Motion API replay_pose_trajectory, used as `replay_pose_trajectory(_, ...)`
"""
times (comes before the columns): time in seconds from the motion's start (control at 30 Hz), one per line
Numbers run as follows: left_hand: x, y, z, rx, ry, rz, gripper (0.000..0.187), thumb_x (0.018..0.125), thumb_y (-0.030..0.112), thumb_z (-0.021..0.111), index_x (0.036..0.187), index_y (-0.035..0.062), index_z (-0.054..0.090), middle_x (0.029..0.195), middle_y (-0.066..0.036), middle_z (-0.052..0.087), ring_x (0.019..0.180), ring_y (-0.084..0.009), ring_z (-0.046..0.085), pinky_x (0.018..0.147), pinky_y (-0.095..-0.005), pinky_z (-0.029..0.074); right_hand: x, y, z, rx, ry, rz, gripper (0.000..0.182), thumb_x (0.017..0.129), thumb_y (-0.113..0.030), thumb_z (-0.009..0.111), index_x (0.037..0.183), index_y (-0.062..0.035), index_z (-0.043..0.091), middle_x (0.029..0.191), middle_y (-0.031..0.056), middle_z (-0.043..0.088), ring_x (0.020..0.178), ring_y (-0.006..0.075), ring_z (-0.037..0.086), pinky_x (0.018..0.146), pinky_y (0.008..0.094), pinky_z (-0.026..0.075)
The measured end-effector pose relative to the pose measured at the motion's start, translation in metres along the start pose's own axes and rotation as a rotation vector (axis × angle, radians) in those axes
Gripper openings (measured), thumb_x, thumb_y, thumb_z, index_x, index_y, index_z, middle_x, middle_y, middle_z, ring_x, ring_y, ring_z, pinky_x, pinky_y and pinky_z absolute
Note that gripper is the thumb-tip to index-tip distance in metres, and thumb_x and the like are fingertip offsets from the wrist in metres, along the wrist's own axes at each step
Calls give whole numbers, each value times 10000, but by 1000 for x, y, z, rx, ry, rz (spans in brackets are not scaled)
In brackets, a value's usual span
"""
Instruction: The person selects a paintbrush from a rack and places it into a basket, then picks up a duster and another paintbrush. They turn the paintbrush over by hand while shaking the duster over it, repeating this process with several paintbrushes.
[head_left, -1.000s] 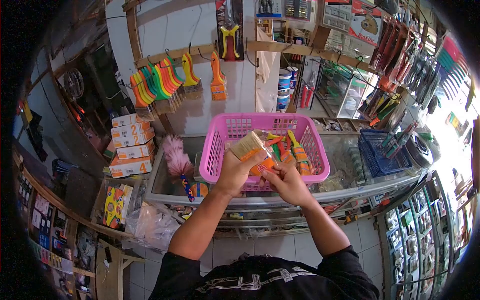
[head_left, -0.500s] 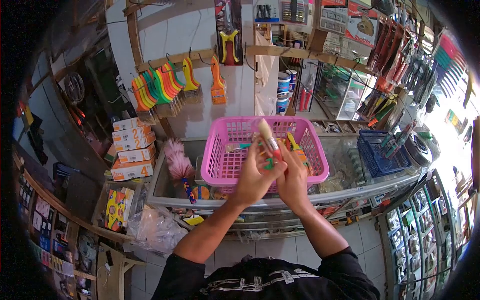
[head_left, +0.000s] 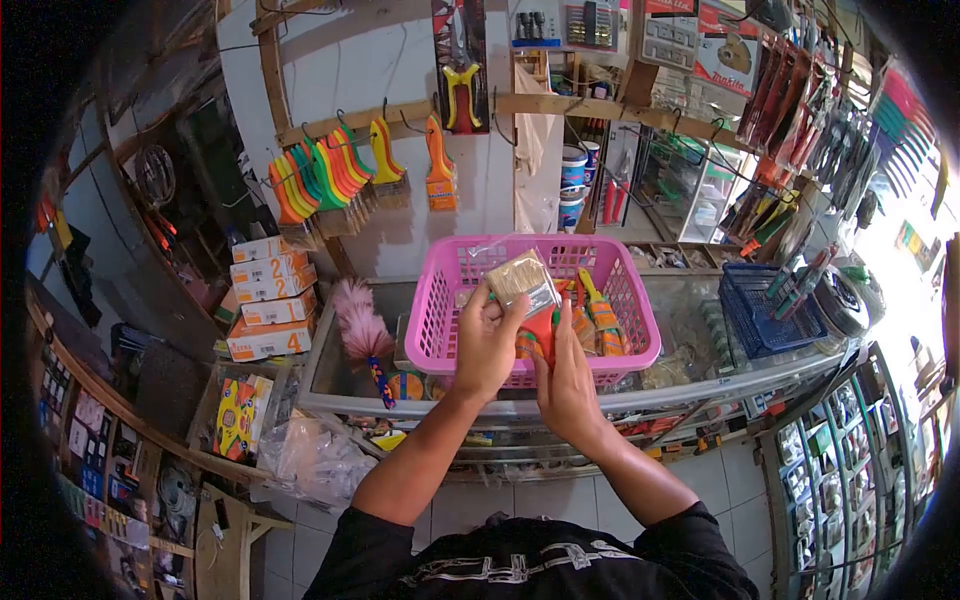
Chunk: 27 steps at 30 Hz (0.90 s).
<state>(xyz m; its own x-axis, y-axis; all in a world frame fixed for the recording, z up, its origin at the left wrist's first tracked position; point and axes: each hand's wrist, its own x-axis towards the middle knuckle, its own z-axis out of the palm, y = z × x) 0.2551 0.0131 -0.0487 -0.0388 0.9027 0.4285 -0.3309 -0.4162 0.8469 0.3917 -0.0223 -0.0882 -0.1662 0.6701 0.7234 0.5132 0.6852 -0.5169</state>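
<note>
Between both hands (head_left: 524, 350), brush handle (head_left: 544, 328) half-hidden

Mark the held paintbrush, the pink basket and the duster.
Paintbrush (head_left: 542, 297): head view, on its metal band.
Pink basket (head_left: 650, 335): head view, on its right rim.
Duster (head_left: 363, 320): head view, on its pink feathers.

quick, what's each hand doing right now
Left hand: closed on the wide paintbrush, near its bristle end.
Right hand: at the brush's red handle, fingers extended; whether it grips can't be told.

"Makita" on package (head_left: 727, 62), "4" on box (head_left: 271, 339)
</note>
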Motion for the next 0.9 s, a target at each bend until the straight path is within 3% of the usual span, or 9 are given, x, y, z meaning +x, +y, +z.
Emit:
replay_pose_trajectory(0.13, 3, 3, -7, 15, -2, -34, 283, 1054, 128, 585, 1304, 1, 548, 1144, -105, 718, 1049, -127, 681, 835, -254, 556, 2, -4, -3, 110, -16, 25, 773, 970, 14, 576, 1588, 105, 121, 1289, 324, 510, 1168, 465, 547, 1030, 469, 441)
replay_pose_trajectory(0.2, 3, 0, -9, 24, -10, 22, 282, 1056, 144, 585, 1303, 13, 552, 1133, -97, 722, 1023, -117, 686, 782, -240, 563, 4, -4, -9, 232, -63, 105, 801, 959, 42, 586, 1602, 80, 110, 1315, 284, 518, 1198, 398, 569, 1039, 428, 450)
replay_pose_trajectory(0.3, 2, 9, -12, 4, 32, -122, 298, 1051, 152, 594, 1318, 27, 547, 1150, -93, 717, 1017, -106, 685, 740, -231, 573, 11, -6, -13, 540, -126, 278, 850, 945, 74, 603, 1622, 38, 90, 1356, 223, 517, 1223, 295, 587, 1040, 367, 463)
replay_pose_trajectory(0.4, 2, 17, -16, -31, 7, -139, 334, 1049, 153, 598, 1353, 27, 544, 1226, -96, 682, 1124, -157, 658, 915, -314, 561, 11, 0, -10, 672, -169, 331, 878, 946, 82, 612, 1634, 9, 72, 1369, 180, 509, 1224, 231, 597, 1023, 326, 478)
replay_pose_trajectory(0.53, 5, 17, -22, -36, -8, -116, 344, 1050, 157, 596, 1359, 19, 536, 1236, -105, 674, 1119, -161, 658, 916, -311, 561, 14, -3, -6, 729, -178, 329, 888, 938, 65, 640, 1635, 1, 93, 1332, 142, 498, 1154, 183, 605, 980, 298, 496)
replay_pose_trajectory(0.73, 2, 19, -30, -26, -96, -92, 341, 1049, 120, 589, 1357, -11, 525, 1261, -114, 664, 1132, -153, 645, 981, -300, 521, 39, -5, -16, 712, -159, 384, 807, 927, -12, 696, 1594, 13, 241, 1244, 90, 522, 977, 116, 558, 902, 266, 507)
replay_pose_trajectory(0.83, -7, 24, -27, -14, -160, -122, 346, 1049, 94, 580, 1367, -17, 503, 1254, -114, 665, 1120, -148, 647, 983, -294, 517, 59, 6, -11, 865, -112, 422, 722, 950, -66, 690, 1562, 15, 315, 1238, 80, 559, 1029, 101, 567, 900, 270, 509)
replay_pose_trajectory(0.87, -9, 23, -27, -13, -172, -131, 351, 1049, 87, 575, 1372, -20, 490, 1244, -116, 668, 1113, -146, 650, 977, -290, 517, 66, 6, -7, 884, -83, 444, 536, 974, -109, 682, 1450, 34, 482, 1177, 56, 634, 1020, 88, 589, 884, 271, 507)
replay_pose_trajectory(0.9, -10, 22, -28, -11, -185, -139, 356, 1049, 80, 571, 1377, -22, 477, 1233, -117, 672, 1105, -145, 652, 972, -287, 518, 70, 5, -9, 891, -127, 434, 469, 978, -110, 682, 1394, 38, 526, 1141, 49, 654, 1008, 86, 596, 882, 269, 504)
